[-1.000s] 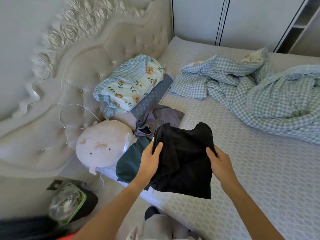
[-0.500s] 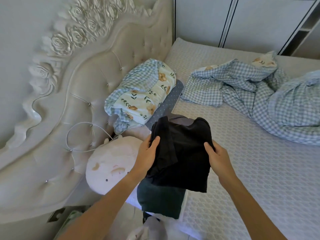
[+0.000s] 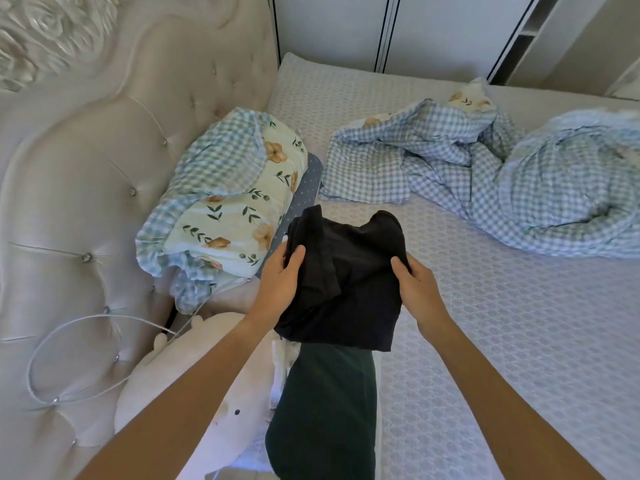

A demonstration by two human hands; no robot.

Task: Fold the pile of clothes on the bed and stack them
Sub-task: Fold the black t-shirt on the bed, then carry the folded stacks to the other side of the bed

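Note:
A folded black garment [image 3: 349,282] is held between both hands above the left side of the bed [image 3: 502,341]. My left hand [image 3: 278,284] grips its left edge, thumb on top. My right hand [image 3: 420,289] grips its right edge. A dark green garment [image 3: 325,407] lies flat on the bed just below the black one, near the bed's front edge. The grey garment seen earlier is hidden behind the black one.
A rolled floral and checked quilt [image 3: 228,216] lies against the tufted headboard [image 3: 86,188]. A white plush toy [image 3: 214,396] and a white cable [image 3: 86,355] sit at the left. A crumpled blue checked blanket [image 3: 502,174] covers the far right of the bed. Wardrobe doors [image 3: 381,29] stand behind.
Both hands have carried the black garment forward and to the left, over the clothes beside the quilt. The view has moved closer to the bed.

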